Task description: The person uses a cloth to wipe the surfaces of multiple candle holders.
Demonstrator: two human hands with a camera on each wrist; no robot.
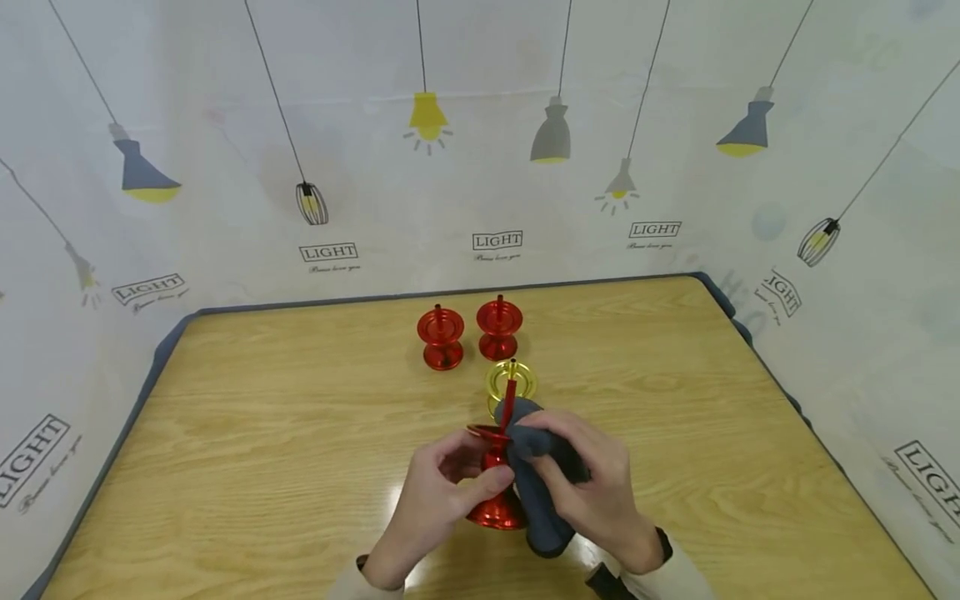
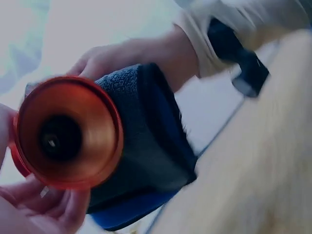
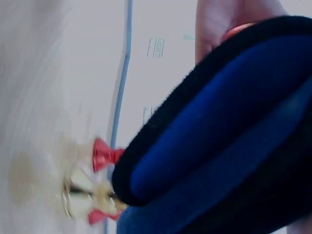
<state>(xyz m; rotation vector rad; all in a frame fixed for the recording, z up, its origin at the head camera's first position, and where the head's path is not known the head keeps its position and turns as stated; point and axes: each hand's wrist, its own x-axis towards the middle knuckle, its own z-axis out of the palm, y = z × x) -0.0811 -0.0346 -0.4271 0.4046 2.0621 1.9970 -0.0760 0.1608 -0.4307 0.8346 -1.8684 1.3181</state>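
Where the wooden table meets the lamp-printed backdrop, two red candle holders stand side by side, with a gold candle holder just in front of them. Near the table's front edge, a dark grey cloth is clamped in the right hand, fingers curled round it and pressing it against a third red candle holder. This holder stands tilted, its base close to the table, between both hands. Left hand: fingers and thumb pinched on the holder's stem. Left wrist view: the holder's round base faces the camera, cloth lying alongside it. Right wrist view: cloth fills most of the picture
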